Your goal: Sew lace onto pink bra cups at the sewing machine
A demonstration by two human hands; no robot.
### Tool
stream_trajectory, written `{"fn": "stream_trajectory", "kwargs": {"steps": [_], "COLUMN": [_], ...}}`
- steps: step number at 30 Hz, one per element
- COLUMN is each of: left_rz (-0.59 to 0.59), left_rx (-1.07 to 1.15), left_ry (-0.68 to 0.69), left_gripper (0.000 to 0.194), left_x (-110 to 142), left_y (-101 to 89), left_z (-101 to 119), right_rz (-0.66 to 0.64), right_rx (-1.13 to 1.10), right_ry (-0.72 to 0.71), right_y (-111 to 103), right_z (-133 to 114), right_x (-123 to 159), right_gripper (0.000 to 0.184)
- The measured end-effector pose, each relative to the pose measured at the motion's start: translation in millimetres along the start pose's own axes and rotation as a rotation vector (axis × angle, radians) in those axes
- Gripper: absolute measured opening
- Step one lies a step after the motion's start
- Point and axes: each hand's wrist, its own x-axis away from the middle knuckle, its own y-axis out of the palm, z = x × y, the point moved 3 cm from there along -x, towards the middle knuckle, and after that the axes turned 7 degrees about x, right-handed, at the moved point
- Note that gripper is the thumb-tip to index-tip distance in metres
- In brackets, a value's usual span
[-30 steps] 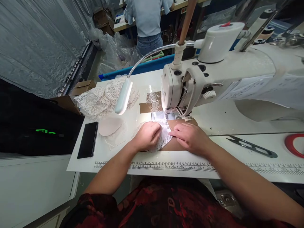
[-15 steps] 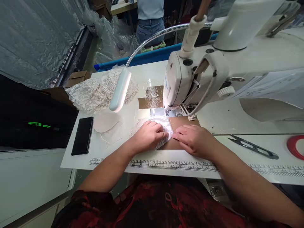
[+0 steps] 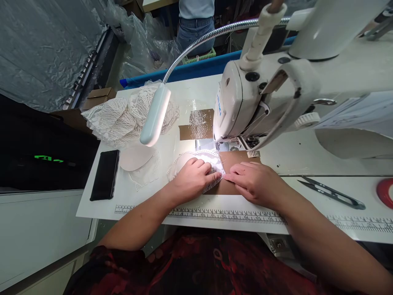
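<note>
A white lace piece (image 3: 211,156) lies under the needle area of the sewing machine (image 3: 235,106), lit by its lamp. My left hand (image 3: 194,177) rests over the lace, fingers curled and thumb pressing it near its right corner. At that same corner my right hand (image 3: 252,180) pinches the lace edge between thumb and forefinger, its other fingers folded over a brown board (image 3: 225,186). The two hands almost meet there. Part of the lace is hidden beneath my left hand.
A heap of lace pieces (image 3: 119,119) lies at the back left. Nearer are a beige cup-shaped pad (image 3: 137,157), a black phone (image 3: 105,175) and a printed ruler (image 3: 215,214). Thread snips (image 3: 333,193) and red tape (image 3: 385,192) lie right. The lamp (image 3: 155,114) hangs overhead. A person (image 3: 196,24) is beyond.
The camera view has shifted slightly, making the machine look larger and farther right. Both hands stay at the lace corner, with little visible movement.
</note>
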Motion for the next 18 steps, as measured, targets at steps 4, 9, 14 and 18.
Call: {"fn": "stream_trajectory", "kwargs": {"steps": [4,9,14,18], "left_rz": [-0.006,0.0,0.04,0.076], "left_rx": [-0.011,0.011,0.067,0.019], "left_ry": [-0.004,-0.007,-0.051,-0.09], "left_gripper": [0.035,0.036,0.033,0.036], "left_x": [-0.3,0.4,-0.1,-4.9], "left_y": [0.6,2.4,0.1,0.5], "left_z": [0.9,0.5,0.8,0.2], "right_rz": [0.023,0.064,0.075,0.06], "right_rx": [-0.015,0.02,0.049,0.03], "right_ry": [0.104,0.129,0.046,0.054], "right_y": [-0.4,-0.2,2.8,3.5], "right_z": [2.8,2.3,-2.6,-2.6], "right_x": [2.5,1.9,-1.4,-0.5], "right_gripper": [0.026,0.028,0.028,0.029]}}
